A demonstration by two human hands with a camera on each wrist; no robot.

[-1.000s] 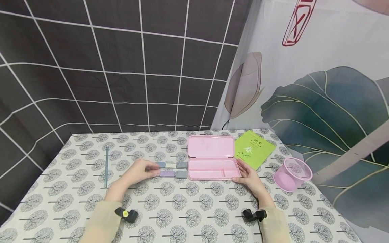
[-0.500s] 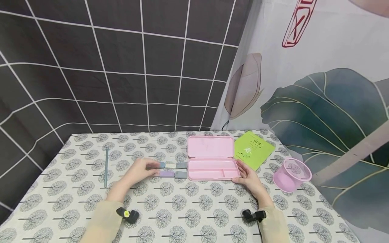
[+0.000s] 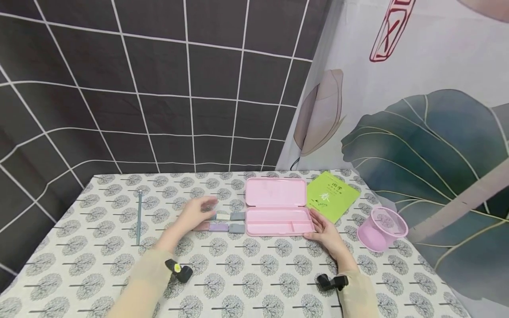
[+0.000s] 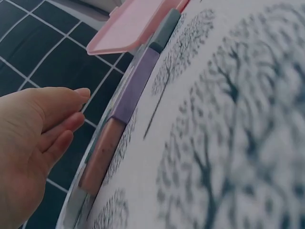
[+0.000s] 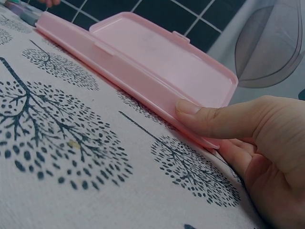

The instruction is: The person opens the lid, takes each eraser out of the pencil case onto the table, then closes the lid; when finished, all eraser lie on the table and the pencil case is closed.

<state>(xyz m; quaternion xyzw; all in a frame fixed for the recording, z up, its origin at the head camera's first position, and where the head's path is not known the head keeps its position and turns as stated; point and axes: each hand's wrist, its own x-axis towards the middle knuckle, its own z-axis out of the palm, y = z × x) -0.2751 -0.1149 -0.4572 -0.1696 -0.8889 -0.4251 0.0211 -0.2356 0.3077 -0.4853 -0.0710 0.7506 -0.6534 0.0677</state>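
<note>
An open pink pencil case (image 3: 276,192) lies on the table, lid folded back, its compartments bare. My right hand (image 3: 328,232) holds its right end; the right wrist view shows the thumb (image 5: 190,109) on the front wall. Two rows of small eraser-like blocks run leftward from the case. The near row has a grey block (image 3: 237,228), a purple block (image 4: 136,88) and a pinkish block (image 4: 102,155). In the far row are a grey block (image 3: 237,216), a cream block (image 3: 223,217) and a partly hidden blue block. My left hand (image 3: 195,212) hovers over the rows' left end, fingers loosely bent around nothing.
A blue-grey pencil-like stick (image 3: 139,218) lies at the left. Behind the case's right side is a green book (image 3: 334,194), and a pink mesh cup (image 3: 375,232) sits at the right. A dark gridded cloth (image 3: 155,115) hangs behind the table.
My left hand has come off the left end of the blocks, moving up and slightly right, which uncovers the pinkish block. My right hand and the pencil case have stayed in place.
</note>
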